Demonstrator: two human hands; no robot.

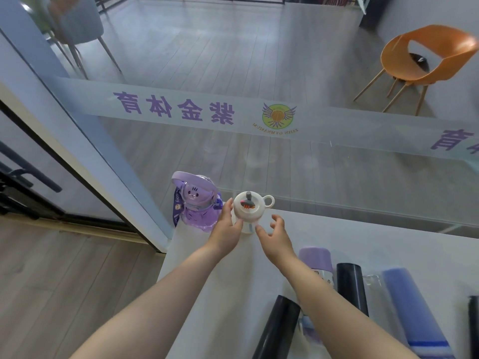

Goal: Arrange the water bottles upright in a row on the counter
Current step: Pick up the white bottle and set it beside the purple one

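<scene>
A white bottle (247, 208) with a ring handle and a small knob on its lid stands upright near the far left of the white counter (363, 242). My left hand (228, 229) holds its left side, thumb up along the lid. My right hand (274, 237) hovers just right of the bottle with fingers apart, holding nothing. A purple bunny-shaped bottle (197, 206) stands upright to the left, at the counter's corner. Near me, several bottles lie on their sides: a lilac-capped one (315, 257), two black ones (351, 286) (277, 330) and a blue one (414, 307).
A glass wall (233, 151) with a frosted lettered band runs along the counter's far edge. The counter's left edge drops to wooden floor (64, 281). An orange chair (427, 60) stands beyond the glass. Another dark bottle (474, 327) shows at the right border.
</scene>
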